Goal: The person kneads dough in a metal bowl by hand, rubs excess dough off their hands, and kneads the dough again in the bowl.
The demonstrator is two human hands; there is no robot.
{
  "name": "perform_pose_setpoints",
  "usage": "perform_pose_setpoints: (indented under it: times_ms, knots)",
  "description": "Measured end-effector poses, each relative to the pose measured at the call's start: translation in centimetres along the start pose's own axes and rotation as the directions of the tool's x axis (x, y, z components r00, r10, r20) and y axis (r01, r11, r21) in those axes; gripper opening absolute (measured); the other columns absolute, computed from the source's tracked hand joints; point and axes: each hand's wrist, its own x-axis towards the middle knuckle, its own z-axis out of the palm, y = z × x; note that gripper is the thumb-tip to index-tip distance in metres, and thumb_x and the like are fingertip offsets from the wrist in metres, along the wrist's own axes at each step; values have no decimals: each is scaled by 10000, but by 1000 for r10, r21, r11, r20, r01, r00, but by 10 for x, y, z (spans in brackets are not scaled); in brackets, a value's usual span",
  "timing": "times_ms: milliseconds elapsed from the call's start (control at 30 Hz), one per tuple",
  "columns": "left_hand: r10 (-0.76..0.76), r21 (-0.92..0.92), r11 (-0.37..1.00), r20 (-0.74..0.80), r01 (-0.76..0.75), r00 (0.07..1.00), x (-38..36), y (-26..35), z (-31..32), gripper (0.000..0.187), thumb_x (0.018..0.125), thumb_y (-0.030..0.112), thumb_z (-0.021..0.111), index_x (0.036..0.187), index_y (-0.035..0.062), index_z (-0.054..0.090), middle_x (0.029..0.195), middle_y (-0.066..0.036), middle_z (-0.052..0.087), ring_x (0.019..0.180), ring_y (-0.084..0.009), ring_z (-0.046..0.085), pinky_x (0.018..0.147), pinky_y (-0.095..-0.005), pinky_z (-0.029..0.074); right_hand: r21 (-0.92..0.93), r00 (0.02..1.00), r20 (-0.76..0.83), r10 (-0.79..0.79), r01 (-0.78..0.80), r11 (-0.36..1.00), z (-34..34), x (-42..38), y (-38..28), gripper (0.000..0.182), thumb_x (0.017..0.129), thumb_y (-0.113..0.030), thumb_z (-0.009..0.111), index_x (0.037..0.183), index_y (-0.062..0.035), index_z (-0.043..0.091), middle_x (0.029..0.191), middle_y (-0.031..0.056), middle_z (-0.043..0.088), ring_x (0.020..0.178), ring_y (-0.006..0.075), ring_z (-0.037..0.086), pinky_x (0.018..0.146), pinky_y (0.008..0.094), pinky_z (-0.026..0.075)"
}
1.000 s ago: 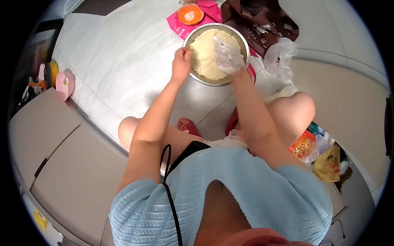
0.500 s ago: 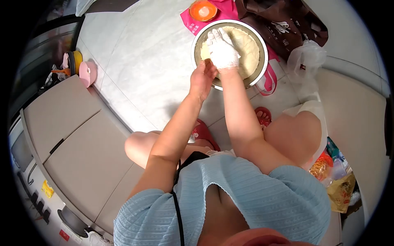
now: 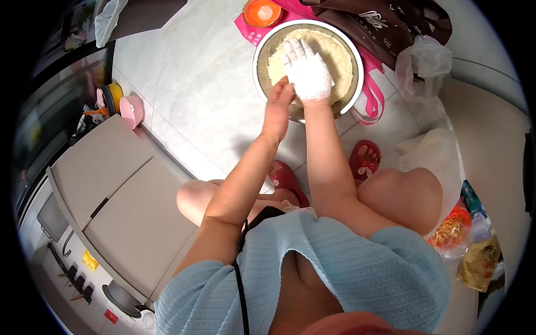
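Note:
My right hand [image 3: 309,71], thickly coated in white powder, lies over the pale dough [image 3: 339,64] with its fingers stretched out. The dough fills the bottom of a round metal bowl [image 3: 357,72] on the floor. My left hand [image 3: 277,106] is at the bowl's lower left rim, its slightly bent fingertips beside the powdered right hand near the wrist. I see nothing held in either hand.
Beyond the bowl are an orange dish [image 3: 262,13], a pink bag [image 3: 371,103] and a dark brown bag [image 3: 385,22]. Clear plastic [image 3: 422,61] lies to the right. Cabinets [image 3: 131,206] stand left; packaged goods [image 3: 451,229] are lower right.
The view has shifted slightly, so the bowl appears further left and higher. The fingers of my left hand have moved a little along the edge of my powdered right hand.

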Motion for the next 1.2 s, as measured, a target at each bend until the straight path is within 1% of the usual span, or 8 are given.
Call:
perform_pose_setpoints:
  times_ms: [167,233,333,567,800,1000,1133,1200]
  knots:
    - [19,153,988,-33,-14,999,14,-3,15,357,935,119,550,1247,-38,478,1201,-105,576,1061,-182,542,920,-313,429,-91,998,18,-55,56,994,-8,-2,12,794,960,-571,250,1486,10,120,1544,212,151,1431,361,131,1177,468,89]
    - [86,458,889,-116,-24,990,33,-13,10,264,934,159,530,1054,-73,567,1004,-210,649,909,-281,623,817,-349,481,-561,936,-157,-315,178,809,-3,-9,14,895,928,-645,256,1478,45,102,1538,238,140,1430,366,125,1174,477,90]
    - [94,738,673,-151,49,984,57,-7,9,368,955,262,508,911,-90,606,874,-244,663,811,-359,639,759,-368,487,-675,923,-167,-345,148,723,-11,-12,6,986,885,-712,274,1470,65,115,1538,248,127,1426,372,129,1169,480,98]
    - [-128,515,837,-147,186,981,53,9,14,503,988,435,406,956,-21,614,823,-116,633,686,-221,599,579,-371,481,-716,927,-156,-342,132,686,0,-18,12,991,868,-738,272,1480,32,146,1544,229,128,1417,365,161,1162,484,128]
    - [-63,220,975,154,28,986,-12,-2,31,511,968,136,488,1395,-34,265,1299,-153,482,1167,-213,477,999,-320,395,-619,899,-208,-384,183,764,-4,-20,-3,1005,848,-766,288,1480,7,179,1546,166,191,1416,348,167,1167,460,134]
    - [-205,287,938,9,194,979,1,9,36,377,936,87,545,1242,-72,395,1165,-174,564,1009,-223,566,879,-342,477,-217,900,-226,-372,326,920,-19,-20,-16,904,869,-732,329,1436,-30,275,1487,192,288,1357,380,272,1116,542,252]
    - [-151,414,895,-62,163,987,13,9,36,453,877,201,663,1160,-91,464,1044,-189,620,888,-247,620,749,-356,509,-212,884,-284,-372,320,923,-15,-20,-9,897,875,-728,322,1432,-27,271,1491,198,276,1355,386,277,1119,537,253]
    - [-113,506,843,-162,181,980,21,8,37,497,847,255,708,1119,-108,505,995,-208,644,858,-254,639,721,-357,511,-558,789,-301,-536,310,769,-9,-19,7,969,889,-713,297,1439,79,202,1476,258,281,1347,405,290,1148,493,216]
